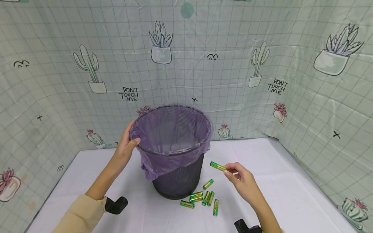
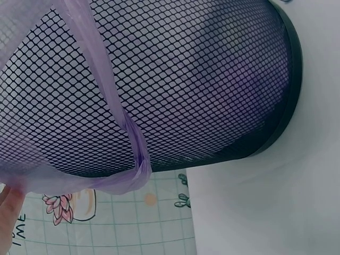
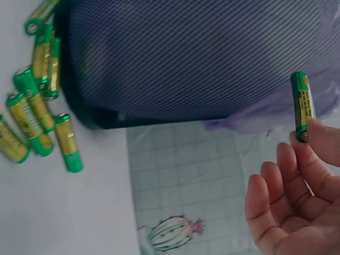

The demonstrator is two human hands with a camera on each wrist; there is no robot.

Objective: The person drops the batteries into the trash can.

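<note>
Outside left-wrist view, the right grip [image 1: 242, 182] pinches a battery [image 1: 217, 166].

Head view bright, evenly lit; both wrist views dimmer and greyer.
Shadows on the white cloth-covered table [image 1: 291, 181] are faint, soft-edged. Pale-green gridded fabric backdrop [image 1: 221, 26] shows wide-angle stretch toward two and ten o'clock. Right wrist view: loose green-and-gold cylindrical batteries [image 3: 35, 100] at nine to ten o'clock are blurred; the held battery [image 3: 302, 103], near three, is sharper.
</note>
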